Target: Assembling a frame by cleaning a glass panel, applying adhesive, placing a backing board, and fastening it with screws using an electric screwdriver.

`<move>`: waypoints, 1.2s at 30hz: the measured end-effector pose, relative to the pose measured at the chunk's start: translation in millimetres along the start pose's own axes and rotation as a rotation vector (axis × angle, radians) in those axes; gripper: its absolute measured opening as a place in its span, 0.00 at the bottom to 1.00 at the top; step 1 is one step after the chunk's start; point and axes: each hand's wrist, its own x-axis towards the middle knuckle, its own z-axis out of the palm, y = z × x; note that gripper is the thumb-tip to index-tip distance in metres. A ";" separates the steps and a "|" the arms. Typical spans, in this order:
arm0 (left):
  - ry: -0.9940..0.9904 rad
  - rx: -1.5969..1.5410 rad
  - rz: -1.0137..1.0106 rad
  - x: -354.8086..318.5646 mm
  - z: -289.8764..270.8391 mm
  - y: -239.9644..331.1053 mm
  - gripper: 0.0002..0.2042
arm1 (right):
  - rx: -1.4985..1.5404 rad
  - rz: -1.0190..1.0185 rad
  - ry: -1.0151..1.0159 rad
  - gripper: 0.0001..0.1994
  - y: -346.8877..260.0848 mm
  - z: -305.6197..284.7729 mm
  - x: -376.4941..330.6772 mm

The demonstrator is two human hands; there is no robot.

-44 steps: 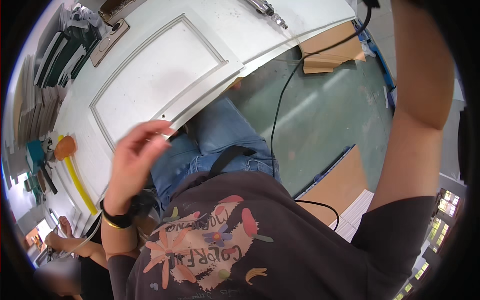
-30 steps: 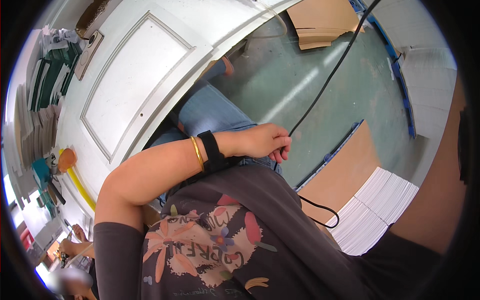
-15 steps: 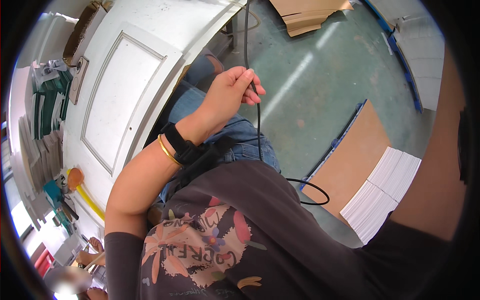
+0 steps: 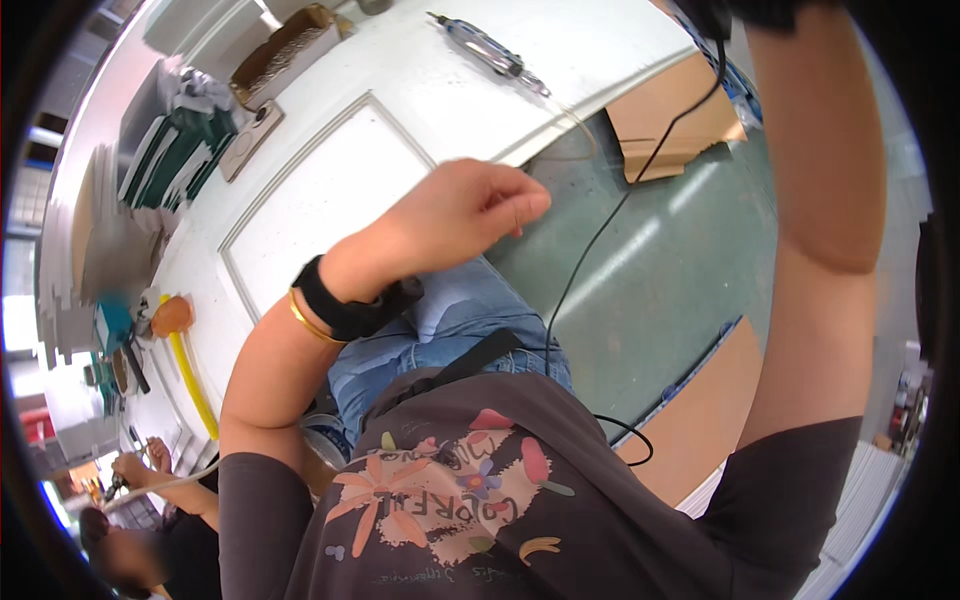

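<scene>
My left hand (image 4: 475, 210) is in front of my lap near the edge of the white table (image 4: 400, 120). Its fingers are curled in and pressed to the thumb, and nothing shows in them. A thin black cable (image 4: 610, 215) runs from my waist up to the black wristband (image 4: 770, 12) on my right arm, clear of the left hand. My right arm reaches to the top right, and its hand is past the picture's edge. On the table lies a slim blue and silver tool (image 4: 485, 48) with a pointed tip and a pale hose.
A yellow-handled mallet (image 4: 190, 375), green and white stacked pieces (image 4: 170, 155) and an open cardboard box (image 4: 290, 55) are on the left. Cardboard sheets (image 4: 665, 115) lie on the green floor (image 4: 660, 270). A board-topped pallet (image 4: 700, 410) stands at right. Another person (image 4: 185, 510) works at lower left.
My left hand has let go of the black cable. My right arm has swung up and forward to the top right. The view has shifted, showing more of the tabletop and the slim tool.
</scene>
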 end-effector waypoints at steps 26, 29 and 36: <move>1.346 0.687 0.455 -147.4 -180.8 -1.2 0.13 | 1.393 0.800 -0.534 0.25 -106.9 276.2 -8.1; 1.349 0.131 0.527 -155.0 -180.2 5.9 0.12 | 1.439 0.655 -0.591 0.29 -88.3 275.9 -7.5; 0.893 0.132 0.168 -124.9 -152.7 4.4 0.30 | 1.409 0.464 0.535 0.13 -16.4 214.0 110.2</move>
